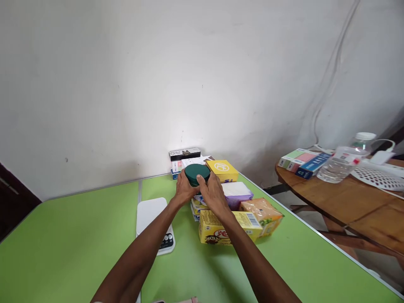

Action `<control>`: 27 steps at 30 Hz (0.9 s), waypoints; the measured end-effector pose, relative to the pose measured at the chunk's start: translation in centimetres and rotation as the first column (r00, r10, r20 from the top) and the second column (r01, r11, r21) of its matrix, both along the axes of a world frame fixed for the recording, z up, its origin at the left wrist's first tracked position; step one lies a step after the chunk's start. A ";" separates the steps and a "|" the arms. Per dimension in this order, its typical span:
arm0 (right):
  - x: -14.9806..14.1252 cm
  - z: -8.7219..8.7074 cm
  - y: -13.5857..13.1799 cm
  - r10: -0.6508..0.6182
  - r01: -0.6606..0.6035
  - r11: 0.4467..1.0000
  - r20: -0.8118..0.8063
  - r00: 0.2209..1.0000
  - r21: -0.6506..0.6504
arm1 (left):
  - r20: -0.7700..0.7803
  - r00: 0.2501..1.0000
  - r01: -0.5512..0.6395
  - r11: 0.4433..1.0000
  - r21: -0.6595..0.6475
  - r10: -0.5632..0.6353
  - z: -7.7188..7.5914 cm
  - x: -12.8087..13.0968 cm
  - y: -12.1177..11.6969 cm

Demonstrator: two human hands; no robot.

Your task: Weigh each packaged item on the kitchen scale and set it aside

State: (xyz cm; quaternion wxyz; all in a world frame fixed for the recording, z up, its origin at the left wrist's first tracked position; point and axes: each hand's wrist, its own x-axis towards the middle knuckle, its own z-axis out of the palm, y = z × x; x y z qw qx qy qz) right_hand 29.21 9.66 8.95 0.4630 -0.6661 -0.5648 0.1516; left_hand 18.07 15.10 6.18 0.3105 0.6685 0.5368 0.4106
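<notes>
A round container with a dark green top [197,171] is held between my two hands at the far side of the green table. The fingers of my left hand [185,189] curl around its left side. My right hand [212,191] grips the right side, its thumb near the front rim. Just below and behind the hands lie boxes and packs: a yellow box [223,169], a purple and white tissue pack [236,192], an orange pack [262,212] and a yellow carton [227,227]. My hands hide the container's lower part, so I cannot tell whether it touches the boxes.
On the table [78,235], a white kitchen scale [152,211] lies left of the boxes, under my left forearm. A black and white box [184,154] tops a stack by the wall. To the right, a wooden table [356,206] bears boxes and a water bottle [339,164].
</notes>
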 end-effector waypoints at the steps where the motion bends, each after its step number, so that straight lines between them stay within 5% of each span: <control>1: -0.1 -0.3 0.4 -0.026 0.026 1.000 0.007 1.000 0.004 | -0.010 1.000 -0.005 1.000 0.005 0.005 -0.2 0.2 0.1; 7: -0.7 -1.8 0.2 -0.087 0.086 0.994 0.006 0.996 0.074 | -0.073 0.988 -0.136 0.991 0.010 0.136 -0.9 1.3 -0.5; 12: -1.7 -0.1 -1.3 -0.036 0.034 0.986 0.010 0.999 0.162 | -0.018 0.981 -0.192 0.978 0.075 0.194 1.0 0.2 -1.4; 20: -6.0 4.0 -6.8 0.269 -0.258 0.882 0.028 0.963 0.394 | -0.018 0.979 -0.189 0.940 0.286 0.202 6.5 -9.6 -6.4; 27: -9.4 1.2 -8.0 0.505 -0.455 0.833 -0.098 0.857 0.315 | -0.049 0.979 -0.189 0.967 0.168 0.200 5.4 -15.7 -11.4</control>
